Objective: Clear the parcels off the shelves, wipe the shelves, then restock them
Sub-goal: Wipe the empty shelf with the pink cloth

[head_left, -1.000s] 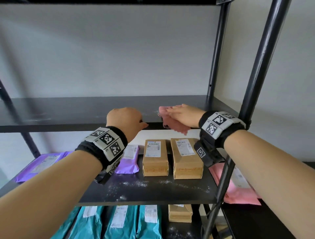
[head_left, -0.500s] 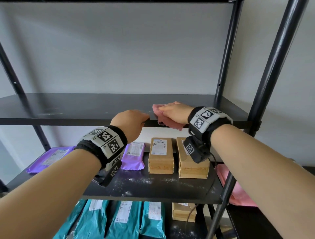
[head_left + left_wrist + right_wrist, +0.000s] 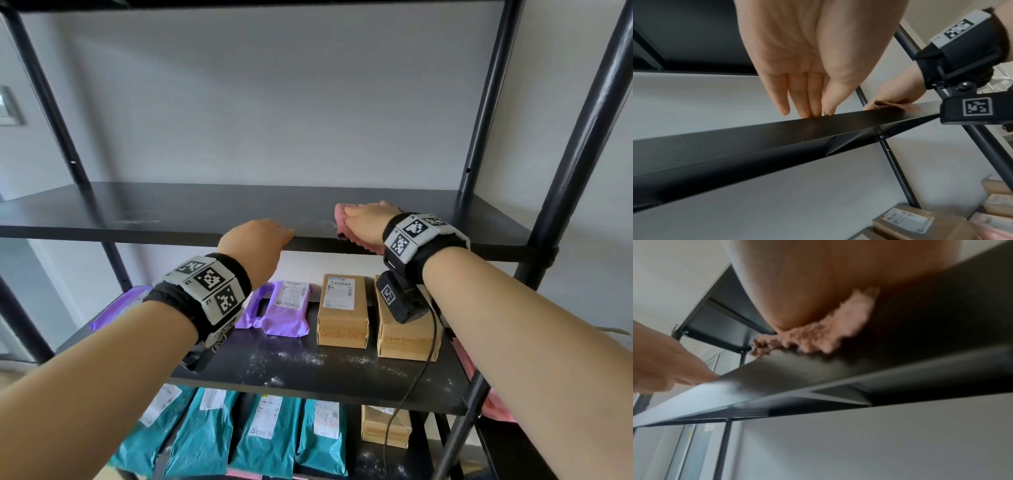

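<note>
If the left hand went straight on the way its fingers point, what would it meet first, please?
Nothing on the bare shelf ahead of the left hand; the way looks free to the back wall, though depth is unclear.

The scene is evenly lit by soft daylight; straight posts are bowed at the edges, and the right wrist view is smeared by blur.

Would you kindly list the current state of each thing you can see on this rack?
Black metal upper shelf: bare of parcels, faintly dusty.
Pink fuzzy cloth: pressed flat under right hand.
Left hand: fingers straight, resting on shelf edge.
Brown cardboard boxes: on dusty middle shelf.
</note>
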`<state>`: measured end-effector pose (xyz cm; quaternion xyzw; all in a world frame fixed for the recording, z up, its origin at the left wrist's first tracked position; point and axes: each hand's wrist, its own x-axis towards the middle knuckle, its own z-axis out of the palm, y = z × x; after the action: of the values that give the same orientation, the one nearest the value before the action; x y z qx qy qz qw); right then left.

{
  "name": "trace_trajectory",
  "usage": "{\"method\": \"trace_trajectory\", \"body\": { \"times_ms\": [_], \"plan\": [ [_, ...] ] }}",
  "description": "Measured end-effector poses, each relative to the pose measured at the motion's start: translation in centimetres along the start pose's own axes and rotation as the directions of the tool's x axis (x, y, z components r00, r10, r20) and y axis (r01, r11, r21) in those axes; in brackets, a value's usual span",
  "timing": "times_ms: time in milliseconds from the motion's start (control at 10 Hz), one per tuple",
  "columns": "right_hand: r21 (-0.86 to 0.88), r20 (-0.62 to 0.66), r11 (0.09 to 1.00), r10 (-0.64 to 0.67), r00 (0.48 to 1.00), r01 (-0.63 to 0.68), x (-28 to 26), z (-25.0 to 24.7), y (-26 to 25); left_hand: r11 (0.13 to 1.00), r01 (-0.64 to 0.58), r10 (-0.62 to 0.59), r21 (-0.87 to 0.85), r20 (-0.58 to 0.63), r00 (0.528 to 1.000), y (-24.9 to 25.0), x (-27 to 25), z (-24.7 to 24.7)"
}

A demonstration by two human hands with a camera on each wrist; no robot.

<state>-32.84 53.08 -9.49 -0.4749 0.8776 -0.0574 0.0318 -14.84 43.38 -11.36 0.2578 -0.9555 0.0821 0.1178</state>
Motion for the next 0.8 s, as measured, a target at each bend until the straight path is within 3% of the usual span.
{"method": "trace_trajectory", "body": {
  "times_ms": [100,200,300,400,500,600,700,800],
  "plan": [
    [-0.076,-0.042,0.991,-0.114,0.993,0.11,0.5,0.7,-2.3,0.999,-0.021,0.021,-0.039,0.006,1.0,-0.1,-0.2,0.2],
    [-0.045,-0.08,0.965,-0.262,0.962,0.259,0.3,1.7,-2.9,0.998,-0.032,0.031,-0.057,-0.027,0.999,-0.4,-0.3,0.2],
    [0.037,-0.075,0.96,-0.274,0.959,0.277,-0.5,1.3,-1.3,0.997,-0.042,0.04,-0.066,-0.034,0.999,-0.5,-0.4,0.2],
    [0.097,-0.032,0.99,-0.098,0.995,0.101,-2.3,-0.4,-0.2,0.997,-0.043,0.041,-0.071,-0.04,0.998,-0.6,-0.3,0.3],
    [0.097,0.113,0.979,0.17,0.979,-0.181,-0.3,-0.4,0.2,0.996,-0.03,0.028,-0.09,-0.031,0.999,-0.6,-0.2,0.6],
    [0.888,0.285,0.36,0.059,0.957,-0.286,1.0,-1.2,-1.8,0.996,-0.028,0.027,-0.081,-0.019,0.999,-0.7,-0.1,0.5],
    [0.172,-0.112,0.985,-0.014,0.994,0.033,1.3,1.2,-3.2,0.998,-0.03,0.029,-0.062,-0.016,0.999,-0.7,0.0,0.3],
    [0.045,-0.148,0.982,-0.176,0.973,0.184,0.4,2.7,-3.8,0.998,-0.035,0.032,-0.049,-0.055,0.998,-0.7,-0.1,0.2]
  ]
}}
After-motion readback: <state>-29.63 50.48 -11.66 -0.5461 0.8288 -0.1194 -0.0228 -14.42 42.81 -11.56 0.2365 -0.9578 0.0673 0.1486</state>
